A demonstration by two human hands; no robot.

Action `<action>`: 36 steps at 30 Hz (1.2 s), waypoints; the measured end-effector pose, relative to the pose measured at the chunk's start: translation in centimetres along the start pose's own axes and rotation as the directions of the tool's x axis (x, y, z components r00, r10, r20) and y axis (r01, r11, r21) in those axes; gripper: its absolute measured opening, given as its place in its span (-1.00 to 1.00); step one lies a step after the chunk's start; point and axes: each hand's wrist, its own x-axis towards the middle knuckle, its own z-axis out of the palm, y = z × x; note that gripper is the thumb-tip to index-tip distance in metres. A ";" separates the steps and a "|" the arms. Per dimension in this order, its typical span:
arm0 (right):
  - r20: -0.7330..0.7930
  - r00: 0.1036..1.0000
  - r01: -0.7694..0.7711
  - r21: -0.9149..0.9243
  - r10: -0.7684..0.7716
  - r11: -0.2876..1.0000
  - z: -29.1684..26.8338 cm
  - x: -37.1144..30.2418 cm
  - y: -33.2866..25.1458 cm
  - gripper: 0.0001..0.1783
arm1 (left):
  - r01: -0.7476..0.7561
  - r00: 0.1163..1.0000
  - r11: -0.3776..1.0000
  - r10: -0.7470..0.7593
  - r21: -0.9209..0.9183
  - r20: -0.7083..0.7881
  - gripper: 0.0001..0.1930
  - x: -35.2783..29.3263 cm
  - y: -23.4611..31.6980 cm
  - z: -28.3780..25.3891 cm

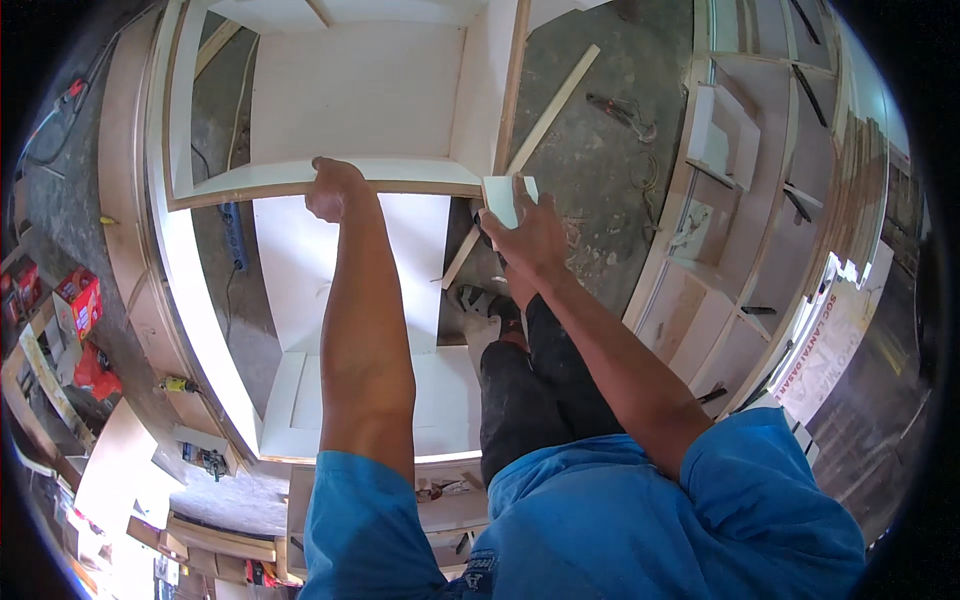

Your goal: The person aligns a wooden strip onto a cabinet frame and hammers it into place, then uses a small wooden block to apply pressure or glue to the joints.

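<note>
A large white cabinet frame [207,335] stands before me, with wood-brown edges along its boards. My left hand [338,190] is closed round the front edge of its cross board [420,172], the thumb side on top. At the right end of that board, my right hand [528,235] grips a small white rectangular block [500,198]. The block is up against the cabinet's corner; whether it is fixed there I cannot tell. Fingers of my right hand lie over the block's top and side, and part of the hand's underside is hidden.
A loose wooden strip [553,110] lies slantwise on the grey floor beside the cabinet. Pliers [615,108] lie farther right. Another white cabinet with black handles [758,310] stands along the right. Red packages [80,300] and a long wooden panel [125,190] are at left. My feet are below the block.
</note>
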 end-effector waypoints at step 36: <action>0.345 0.162 0.957 -0.283 -0.924 0.063 8.2 6.6 -26.8 -0.14 | -0.058 0.797 0.903 0.298 -0.425 0.525 -0.28 -10.7 -17.7 -0.4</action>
